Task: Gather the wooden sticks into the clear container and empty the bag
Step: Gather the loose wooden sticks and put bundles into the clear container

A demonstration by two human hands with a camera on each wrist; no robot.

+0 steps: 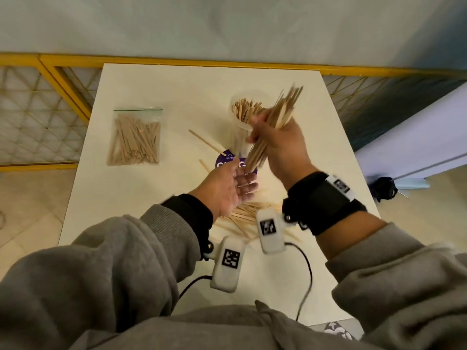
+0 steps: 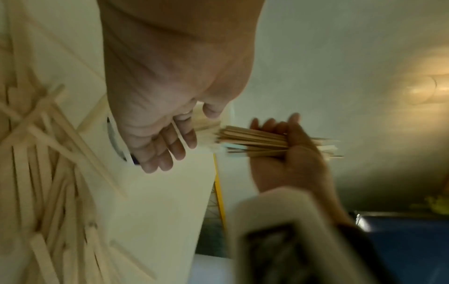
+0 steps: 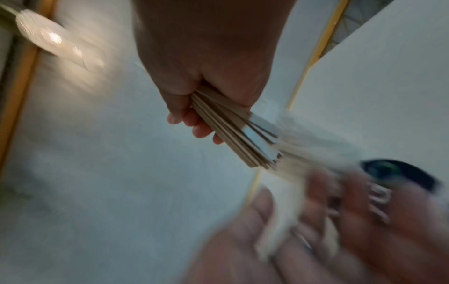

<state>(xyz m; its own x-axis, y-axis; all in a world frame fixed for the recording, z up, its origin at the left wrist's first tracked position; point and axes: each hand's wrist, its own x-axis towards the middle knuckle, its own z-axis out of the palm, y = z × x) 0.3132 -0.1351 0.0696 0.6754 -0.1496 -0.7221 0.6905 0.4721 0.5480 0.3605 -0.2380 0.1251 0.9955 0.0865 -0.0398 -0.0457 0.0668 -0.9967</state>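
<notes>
Below, a white table (image 1: 156,84) before a yellow-framed lattice fence (image 1: 45,97).

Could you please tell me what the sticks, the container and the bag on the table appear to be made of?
Sticks: pale, unfinished wood, matte, flat-cut. Container: probably clear plastic; the sticks inside show through its wall. Bag: thin, glossy transparent plastic film with a green zip line along the top.

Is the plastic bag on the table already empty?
No, the bag lies flat on the table, visibly full of wooden sticks.
</notes>
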